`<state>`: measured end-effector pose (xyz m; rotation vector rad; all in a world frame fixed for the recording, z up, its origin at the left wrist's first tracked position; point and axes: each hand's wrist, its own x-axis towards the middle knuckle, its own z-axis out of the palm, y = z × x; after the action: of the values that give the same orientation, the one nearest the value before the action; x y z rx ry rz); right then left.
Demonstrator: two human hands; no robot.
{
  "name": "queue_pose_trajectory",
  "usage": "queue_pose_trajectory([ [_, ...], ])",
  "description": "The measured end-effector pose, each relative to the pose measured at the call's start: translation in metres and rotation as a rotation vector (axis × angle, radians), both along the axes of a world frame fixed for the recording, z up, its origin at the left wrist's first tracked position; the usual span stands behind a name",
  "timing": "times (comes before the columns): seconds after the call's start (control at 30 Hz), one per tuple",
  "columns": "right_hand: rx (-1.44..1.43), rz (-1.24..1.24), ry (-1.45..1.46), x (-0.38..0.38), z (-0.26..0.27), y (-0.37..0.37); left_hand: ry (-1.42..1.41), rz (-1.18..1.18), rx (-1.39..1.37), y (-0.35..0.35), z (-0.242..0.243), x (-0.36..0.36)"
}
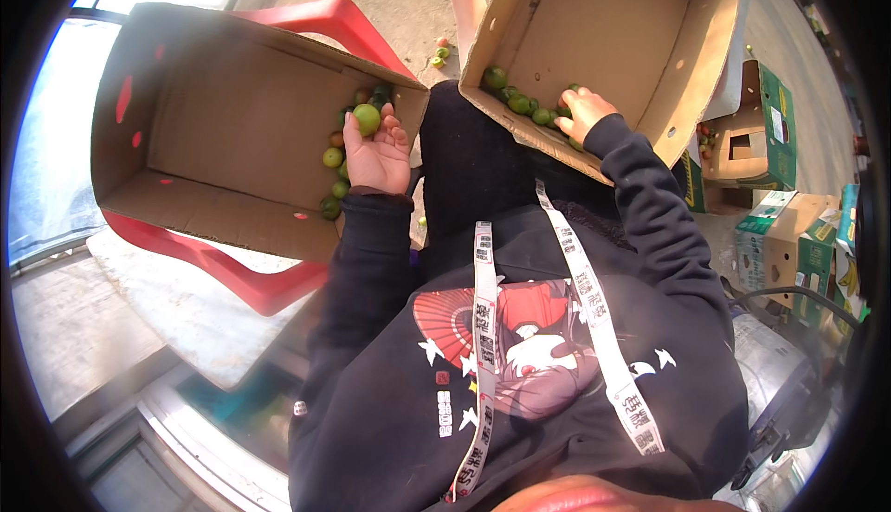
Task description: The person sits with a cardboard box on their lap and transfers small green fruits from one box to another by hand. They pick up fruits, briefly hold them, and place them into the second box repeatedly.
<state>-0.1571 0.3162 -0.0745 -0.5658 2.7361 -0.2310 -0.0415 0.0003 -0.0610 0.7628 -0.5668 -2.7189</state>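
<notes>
My left hand [379,150] is palm up over the right end of the left cardboard box [230,122], its fingers curled around a green tomato [367,119]. Several green tomatoes [333,157] lie along that end of the box, some partly behind the hand. My right hand [583,114] reaches into the right cardboard box [598,24], fingers bent down over a row of small green tomatoes [518,103] along the near wall. The fingertips touch or nearly touch the fruit; whether they grip one I cannot tell.
The left box rests on a red plastic stool [264,289]. Loose tomatoes [438,62] lie on the concrete floor beyond. Green and brown cartons [759,129] stand at the right, one with reddish tomatoes inside. A pale board [188,310] lies at the lower left.
</notes>
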Motion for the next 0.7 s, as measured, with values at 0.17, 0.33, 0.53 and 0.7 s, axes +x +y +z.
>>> queue_pose_trajectory([
  [0.17,0.213,-0.101,-0.249,0.004,-0.040,0.036,-0.132,-0.241,-0.064,0.011,-0.001,-0.002],
  [0.33,0.222,-0.082,-0.244,0.001,-0.048,0.029,-0.136,-0.359,-0.149,0.022,0.003,0.000],
  [0.53,0.253,-0.109,-0.282,-0.002,-0.045,0.024,-0.138,-0.388,-0.157,0.024,-0.001,-0.001],
  [0.7,0.230,-0.125,-0.280,-0.005,-0.041,0.026,-0.132,-0.423,-0.151,0.030,-0.002,-0.003],
])
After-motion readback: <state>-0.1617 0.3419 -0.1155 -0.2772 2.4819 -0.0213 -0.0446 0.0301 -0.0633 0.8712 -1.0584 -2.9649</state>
